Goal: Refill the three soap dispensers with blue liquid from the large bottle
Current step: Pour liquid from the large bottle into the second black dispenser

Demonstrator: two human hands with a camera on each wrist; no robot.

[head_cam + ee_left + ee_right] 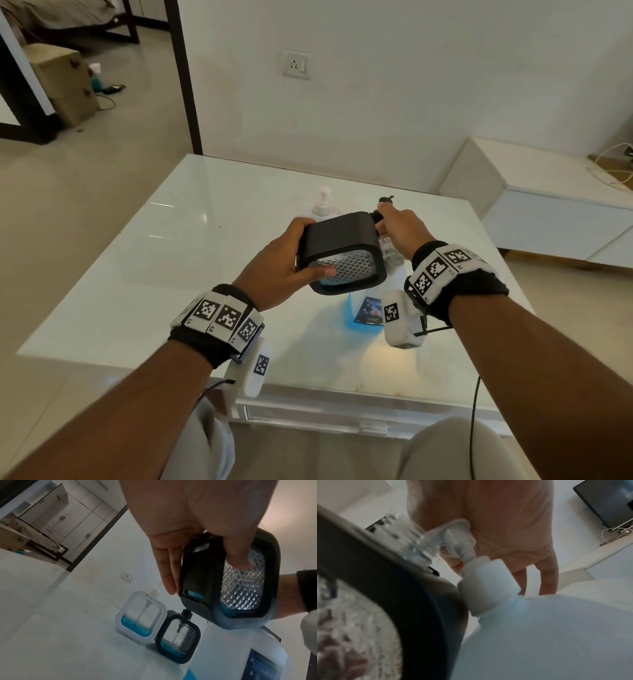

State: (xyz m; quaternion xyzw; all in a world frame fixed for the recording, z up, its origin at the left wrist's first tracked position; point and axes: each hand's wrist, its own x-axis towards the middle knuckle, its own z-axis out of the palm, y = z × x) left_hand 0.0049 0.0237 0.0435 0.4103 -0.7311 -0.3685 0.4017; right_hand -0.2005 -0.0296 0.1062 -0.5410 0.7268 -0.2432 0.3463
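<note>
- Left hand (274, 263): grip wraps black-framed dispenser (342, 253), held tilted over large bottle (363, 315) on desk (171, 240).
- Right hand (400, 228): grip pinches its pump top (378, 216).
- Faceted clear body likely rigid, slick; hold the frame.

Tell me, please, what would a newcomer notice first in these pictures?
First, the black dispenser, gripped and tilted in the left hand above the white table. The right hand reaches to its top, just above the large bottle of blue liquid. Behind stand a white dispenser and a second black dispenser, each low on blue liquid.
</note>
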